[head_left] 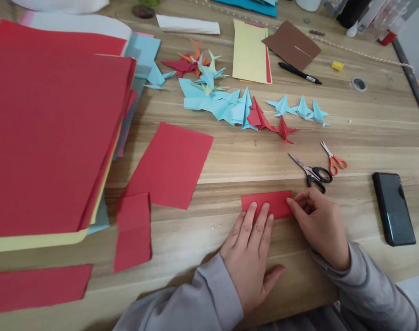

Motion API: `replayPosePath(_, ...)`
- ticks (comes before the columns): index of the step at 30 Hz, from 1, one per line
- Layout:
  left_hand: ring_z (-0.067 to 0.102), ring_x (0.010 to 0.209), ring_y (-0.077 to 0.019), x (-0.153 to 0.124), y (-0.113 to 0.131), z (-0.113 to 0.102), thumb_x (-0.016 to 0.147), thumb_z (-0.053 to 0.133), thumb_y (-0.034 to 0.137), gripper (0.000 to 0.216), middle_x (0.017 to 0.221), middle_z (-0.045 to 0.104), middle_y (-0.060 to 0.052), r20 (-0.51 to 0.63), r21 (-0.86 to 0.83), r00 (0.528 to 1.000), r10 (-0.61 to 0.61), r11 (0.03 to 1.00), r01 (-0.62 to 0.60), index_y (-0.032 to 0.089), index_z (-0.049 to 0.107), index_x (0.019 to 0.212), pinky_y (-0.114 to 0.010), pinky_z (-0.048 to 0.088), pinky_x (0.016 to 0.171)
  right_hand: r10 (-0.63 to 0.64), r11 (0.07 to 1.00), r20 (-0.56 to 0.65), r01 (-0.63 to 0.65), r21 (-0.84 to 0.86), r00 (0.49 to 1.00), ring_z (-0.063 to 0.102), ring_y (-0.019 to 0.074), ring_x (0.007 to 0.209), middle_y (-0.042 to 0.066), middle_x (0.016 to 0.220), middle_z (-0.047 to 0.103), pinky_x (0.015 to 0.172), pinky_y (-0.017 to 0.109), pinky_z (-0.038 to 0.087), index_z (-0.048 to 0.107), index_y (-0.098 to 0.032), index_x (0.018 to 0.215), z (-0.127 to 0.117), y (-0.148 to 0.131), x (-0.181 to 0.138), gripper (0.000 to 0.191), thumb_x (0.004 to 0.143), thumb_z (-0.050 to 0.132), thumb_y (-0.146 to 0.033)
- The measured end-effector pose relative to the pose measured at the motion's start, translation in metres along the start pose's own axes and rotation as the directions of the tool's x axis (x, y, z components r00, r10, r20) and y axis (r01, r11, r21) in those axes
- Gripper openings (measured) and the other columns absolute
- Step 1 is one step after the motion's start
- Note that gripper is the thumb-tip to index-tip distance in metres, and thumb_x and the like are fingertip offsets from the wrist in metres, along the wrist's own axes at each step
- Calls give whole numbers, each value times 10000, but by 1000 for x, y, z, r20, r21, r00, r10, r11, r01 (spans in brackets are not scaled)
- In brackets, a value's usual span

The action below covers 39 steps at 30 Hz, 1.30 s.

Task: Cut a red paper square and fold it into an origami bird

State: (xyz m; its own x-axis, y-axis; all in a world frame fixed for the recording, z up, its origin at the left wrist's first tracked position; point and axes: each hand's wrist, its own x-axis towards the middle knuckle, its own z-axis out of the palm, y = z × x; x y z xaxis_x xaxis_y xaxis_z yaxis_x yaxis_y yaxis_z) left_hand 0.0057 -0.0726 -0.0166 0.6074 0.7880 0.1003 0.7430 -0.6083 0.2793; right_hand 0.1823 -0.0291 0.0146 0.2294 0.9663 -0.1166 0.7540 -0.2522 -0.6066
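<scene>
A small folded red paper strip [264, 201] lies flat on the wooden table [368, 119] near the front edge. My left hand [252, 259] rests flat on the table with its fingers stretched out, the fingertips pressing the strip's lower edge. My right hand [319, 225] is curled, its fingertips pressing the strip's right end. Both arms wear grey sleeves.
A thick stack of red and yellow sheets [51, 133] fills the left. Loose red pieces [170, 165] lie beside it. Several folded blue and red paper figures [237, 108] sit mid-table. Black scissors [311, 172], orange scissors [333, 158], a phone [393, 207] and a pen [299, 72] lie on the right.
</scene>
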Motion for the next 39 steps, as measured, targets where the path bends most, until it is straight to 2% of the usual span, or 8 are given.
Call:
replayPosePath(5,218,1403,-363,1,0,1,815,391,649,843,1505,342,-188,-1,11,1000,-2,1000,2,42,410,1400,-450,158,1118,-7,998,15,6,55,1000,602,137,520,24,656,689,530,253,484,599,-191,796,0,2,-1,139,822,597,-328)
replayPosePath(10,210,1406,-369,0,-1,1,813,389,653,857,1513,325,-189,1,17,1000,7,1000,-7,43,385,1416,-454,157,1120,36,989,57,-44,144,998,613,143,549,47,699,700,514,247,496,638,-174,870,-6,2,-8,213,800,634,-374)
replayPosePath(14,209,1404,-377,0,-1,1,803,419,636,870,1518,311,-194,13,17,1000,-1,1000,1,37,353,1430,-465,174,1117,69,984,135,-90,155,988,607,151,523,52,663,695,480,248,479,669,-162,850,-12,4,-11,258,821,604,-409)
replayPosePath(20,229,1402,-357,1,3,-3,812,409,645,835,1505,351,-171,14,0,999,-36,999,36,58,410,1406,-452,172,1125,-13,1000,204,7,30,979,561,135,460,6,517,624,453,236,402,665,-185,680,-14,4,-6,299,867,538,-380)
replayPosePath(26,253,1395,-366,3,5,-9,797,448,653,843,1489,376,-175,69,2,996,-56,998,56,67,417,1403,-461,207,1117,-77,986,174,101,-132,982,540,128,443,5,554,642,465,241,375,648,-188,708,-9,5,-7,297,897,492,-355)
replayPosePath(33,246,1401,-360,0,3,-5,807,443,638,802,1474,403,-172,33,-26,999,-32,999,33,68,462,1371,-458,194,1121,-61,991,190,82,-107,980,538,117,446,-6,538,624,457,232,380,636,-195,685,-10,2,-9,273,889,511,-326)
replayPosePath(39,263,1396,-344,-1,3,-5,788,495,630,779,1430,467,-165,28,-84,997,-66,994,68,82,500,1342,-444,194,1134,-11,998,222,24,-55,975,544,108,443,-11,541,630,446,221,396,646,-193,696,-11,1,-9,250,877,532,-321)
